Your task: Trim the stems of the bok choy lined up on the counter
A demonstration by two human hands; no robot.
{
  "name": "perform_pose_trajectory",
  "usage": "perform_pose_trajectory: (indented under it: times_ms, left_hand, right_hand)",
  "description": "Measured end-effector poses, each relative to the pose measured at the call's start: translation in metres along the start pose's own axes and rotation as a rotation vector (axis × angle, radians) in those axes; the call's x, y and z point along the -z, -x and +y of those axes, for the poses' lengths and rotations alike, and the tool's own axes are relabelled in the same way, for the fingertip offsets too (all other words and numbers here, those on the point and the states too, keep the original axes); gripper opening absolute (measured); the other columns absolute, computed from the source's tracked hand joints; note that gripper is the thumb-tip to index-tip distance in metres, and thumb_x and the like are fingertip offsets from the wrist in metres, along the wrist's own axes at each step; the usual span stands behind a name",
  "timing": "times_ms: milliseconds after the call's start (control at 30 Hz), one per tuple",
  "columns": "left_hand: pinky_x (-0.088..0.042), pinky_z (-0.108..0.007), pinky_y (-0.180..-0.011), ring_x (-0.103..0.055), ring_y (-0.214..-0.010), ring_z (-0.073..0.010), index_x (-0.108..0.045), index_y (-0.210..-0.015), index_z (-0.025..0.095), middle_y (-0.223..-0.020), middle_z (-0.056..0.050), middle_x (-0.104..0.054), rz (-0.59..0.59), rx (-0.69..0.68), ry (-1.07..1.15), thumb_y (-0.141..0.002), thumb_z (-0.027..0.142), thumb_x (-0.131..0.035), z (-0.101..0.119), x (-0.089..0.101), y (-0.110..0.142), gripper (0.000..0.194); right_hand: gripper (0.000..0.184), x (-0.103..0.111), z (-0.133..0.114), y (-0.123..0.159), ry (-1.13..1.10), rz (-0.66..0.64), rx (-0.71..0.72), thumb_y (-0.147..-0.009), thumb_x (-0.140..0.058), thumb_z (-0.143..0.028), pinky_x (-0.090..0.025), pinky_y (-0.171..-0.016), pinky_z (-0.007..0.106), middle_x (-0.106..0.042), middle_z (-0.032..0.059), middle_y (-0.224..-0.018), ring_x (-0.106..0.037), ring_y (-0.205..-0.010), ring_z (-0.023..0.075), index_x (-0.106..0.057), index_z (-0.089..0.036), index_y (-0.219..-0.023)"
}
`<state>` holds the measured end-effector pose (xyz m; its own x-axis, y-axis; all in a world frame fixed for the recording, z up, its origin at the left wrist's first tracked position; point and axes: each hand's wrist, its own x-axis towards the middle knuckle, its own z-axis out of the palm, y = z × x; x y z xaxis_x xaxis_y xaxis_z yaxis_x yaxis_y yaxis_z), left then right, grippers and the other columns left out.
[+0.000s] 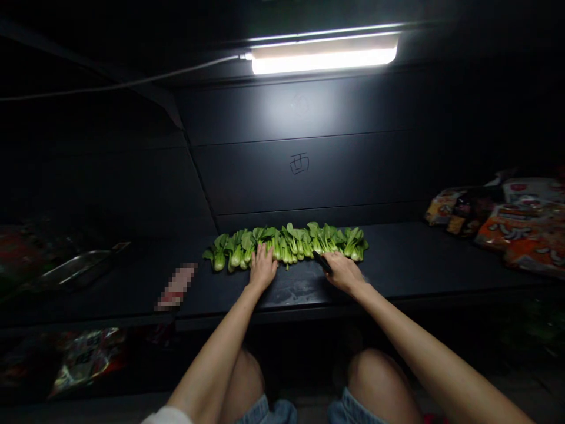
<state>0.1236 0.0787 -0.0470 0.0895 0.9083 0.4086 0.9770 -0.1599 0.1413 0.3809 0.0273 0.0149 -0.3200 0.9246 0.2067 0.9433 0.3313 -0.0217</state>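
Note:
A long row of baby bok choy (285, 248) lies side by side on a black shelf top (304, 288), leaves toward the back and pale stems toward me. My left hand (263, 268) rests on the stems near the middle of the row with its fingers spread, holding nothing. My right hand (343, 272) is just right of it at the row's front edge. It grips a narrow black tool (322, 262), possibly a knife, whose tip is near the stems. Most of that tool is hidden by my fingers.
Bright packaged food bags (521, 227) are piled at the right end of the shelf. A steel tray (77, 270) sits at the left, and a blurred pink-and-white patch (176, 287) lies on the shelf. A dark wall with a lit tube lamp (324, 56) rises behind.

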Motion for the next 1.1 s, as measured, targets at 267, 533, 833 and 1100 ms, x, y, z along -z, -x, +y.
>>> perform_pose_trajectory:
  times_ms: [267,533,833,1100]
  left_hand:
    - [-0.025,-0.05,-0.113,-0.022,-0.142,-0.0313,-0.043,-0.137,0.012,-0.151,-0.019,-0.032,0.049,0.019,0.034,-0.088,0.026,-0.044,-0.015,-0.007,0.001,0.051]
    - [-0.025,-0.05,-0.114,-0.022,-0.142,-0.0314,-0.048,-0.132,0.015,-0.152,-0.017,-0.031,0.052,-0.002,0.079,-0.089,0.031,-0.045,-0.025,-0.01,0.003,0.046]
    - [-0.024,-0.05,-0.113,-0.022,-0.143,-0.0304,-0.045,-0.134,0.013,-0.151,-0.019,-0.03,0.014,0.013,0.079,-0.089,0.028,-0.044,-0.034,-0.002,0.006,0.048]
    - [-0.019,-0.053,-0.114,-0.02,-0.143,-0.0287,-0.035,-0.142,0.013,-0.152,-0.017,-0.031,-0.039,0.041,0.122,-0.09,0.029,-0.041,-0.042,0.001,0.01,0.055]
  right_hand:
    - [0.025,-0.001,-0.018,-0.006,0.006,-0.032,0.025,-0.083,-0.05,-0.017,-0.039,-0.079,0.026,-0.065,0.0106,-0.107,-0.054,-0.106,0.022,-0.055,-0.017,-0.107]
    - [0.027,-0.006,-0.033,-0.013,-0.021,-0.022,0.074,-0.085,-0.049,-0.021,-0.038,-0.08,0.025,-0.064,0.0108,-0.11,-0.053,-0.109,0.0216,-0.054,-0.017,-0.112]
    - [0.024,-0.009,-0.05,-0.02,-0.003,-0.034,0.111,-0.084,-0.049,-0.019,-0.037,-0.079,0.025,-0.066,0.0104,-0.105,-0.053,-0.106,0.022,-0.056,-0.017,-0.107]
    - [0.022,-0.008,-0.066,-0.029,-0.02,-0.034,0.106,-0.088,-0.045,-0.023,-0.038,-0.078,0.026,-0.066,0.0098,-0.103,-0.056,-0.101,0.0216,-0.056,-0.017,-0.107]
